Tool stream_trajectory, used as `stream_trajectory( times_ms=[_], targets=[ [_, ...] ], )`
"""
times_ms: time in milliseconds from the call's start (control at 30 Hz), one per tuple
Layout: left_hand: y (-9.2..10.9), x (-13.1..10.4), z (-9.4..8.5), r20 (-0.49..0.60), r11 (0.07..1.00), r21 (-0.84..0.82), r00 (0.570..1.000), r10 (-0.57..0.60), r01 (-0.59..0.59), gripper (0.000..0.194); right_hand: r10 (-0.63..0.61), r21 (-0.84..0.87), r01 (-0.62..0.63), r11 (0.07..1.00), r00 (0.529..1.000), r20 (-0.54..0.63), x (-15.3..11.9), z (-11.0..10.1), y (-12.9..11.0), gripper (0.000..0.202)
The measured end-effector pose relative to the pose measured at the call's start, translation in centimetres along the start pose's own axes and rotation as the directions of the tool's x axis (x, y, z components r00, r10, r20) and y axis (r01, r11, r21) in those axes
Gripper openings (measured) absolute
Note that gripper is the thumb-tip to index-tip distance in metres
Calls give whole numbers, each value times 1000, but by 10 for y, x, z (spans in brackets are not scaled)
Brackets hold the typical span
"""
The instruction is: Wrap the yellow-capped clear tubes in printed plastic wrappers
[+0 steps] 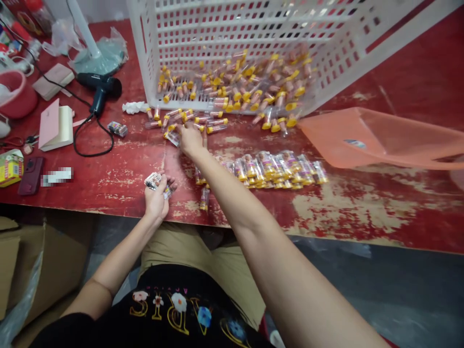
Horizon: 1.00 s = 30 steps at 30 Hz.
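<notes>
Several yellow-capped tubes [217, 129] lie just right of the right hand's [191, 140] fingertips, mostly crosswise to its forearm; whether it pinches one cannot be told. Farther off, the left hand [156, 197] pinches printed labels [152, 180].

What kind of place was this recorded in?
Probably a small packing workshop: a big white plastic crate spilling yellow-capped tubes, rows of labelled packets on a worn red worktable, and cardboard boxes below.

Even indoor light, soft shadows, hands slightly blurred, wide-angle stretch at edges, small pixelated patch
</notes>
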<state>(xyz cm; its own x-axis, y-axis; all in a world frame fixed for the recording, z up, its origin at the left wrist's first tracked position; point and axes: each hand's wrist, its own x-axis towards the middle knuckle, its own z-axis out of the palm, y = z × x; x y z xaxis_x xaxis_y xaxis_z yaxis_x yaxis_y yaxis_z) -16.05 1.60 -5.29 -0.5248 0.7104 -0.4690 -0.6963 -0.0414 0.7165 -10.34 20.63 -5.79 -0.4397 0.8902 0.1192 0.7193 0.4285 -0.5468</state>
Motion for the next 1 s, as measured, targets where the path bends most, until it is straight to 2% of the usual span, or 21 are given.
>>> stream_trajectory(
  times_ms=[67, 133, 200, 300, 433, 467, 567, 600, 633, 767, 867, 933, 1000],
  targets=[
    [2, 10, -6, -10, 998, 50, 999, 41, -40, 35, -29, -63, 33, 997, 997, 69, -3, 17, -7, 34],
    [3, 23, -14, -3, 988, 127, 996, 88, -87, 35, -117, -97, 129, 987, 986, 122, -22, 29, -15, 37],
    [3, 38, -22, 1, 968, 226, 994, 112, -109, 34, -194, -102, 207, 973, 973, 127, -42, 36, -20, 37],
    [3, 64, -30, -8, 869, 467, 982, 189, -163, 27, -136, -92, 147, 985, 983, 120, -53, 39, -24, 37],
    [12, 107, -20, 117, 596, 725, 915, 386, -344, 28, -3, -19, 7, 1000, 984, 176, -38, 36, -25, 43],
    [16, 118, -14, 185, 474, 796, 897, 401, -376, 31, 38, 11, -41, 999, 982, 186, -34, 35, -26, 43],
    [27, 144, 5, 359, 92, 913, 890, 280, -397, 38, 173, 110, -200, 974, 962, 210, -27, 30, -23, 41],
    [30, 150, 10, 377, 22, 920, 897, 232, -392, 39, 203, 142, -235, 962, 957, 209, -26, 27, -21, 37],
    [32, 154, 13, 380, -7, 922, 903, 201, -386, 40, 221, 170, -256, 952, 955, 197, -27, 24, -17, 34],
    [34, 158, 17, 349, 67, 928, 918, 187, -367, 33, 276, 387, -315, 866, 949, 153, -36, 7, -2, 22],
    [35, 149, 18, 345, 164, 911, 917, 197, -378, 27, 285, 577, -313, 754, 948, 142, -47, -2, 0, 11],
    [36, 134, 20, 361, 254, 877, 908, 211, -408, 24, 288, 672, -292, 681, 950, 121, -56, -6, -4, 16],
    [36, 112, 20, 381, 351, 827, 897, 223, -439, 23, 279, 750, -258, 609, 955, 102, -67, -10, -9, 30]
  ],
)
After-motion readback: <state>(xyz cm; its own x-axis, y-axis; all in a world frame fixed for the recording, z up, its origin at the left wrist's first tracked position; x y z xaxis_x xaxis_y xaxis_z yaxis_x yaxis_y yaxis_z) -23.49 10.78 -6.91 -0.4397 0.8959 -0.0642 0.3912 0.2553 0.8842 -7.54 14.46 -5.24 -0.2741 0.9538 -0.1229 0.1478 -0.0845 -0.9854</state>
